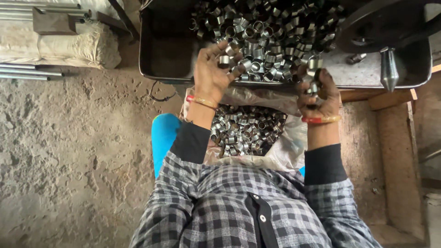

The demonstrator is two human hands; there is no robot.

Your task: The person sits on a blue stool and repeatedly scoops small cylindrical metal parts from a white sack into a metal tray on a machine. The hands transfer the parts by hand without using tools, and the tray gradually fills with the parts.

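I am in a small metal workshop, rough and unfinished. A dented steel tray across the top of the frame is heaped with short cut metal rings, and more of the same rings fill a plastic sack in the middle, just below the tray. At the upper right a pointed steel machine centre hangs down beside a dark cast machine part. Bare metal rods lie at the upper left next to a tied white sack. The floor on the left is cracked, dusty concrete, and worn wooden planks sit at the right.
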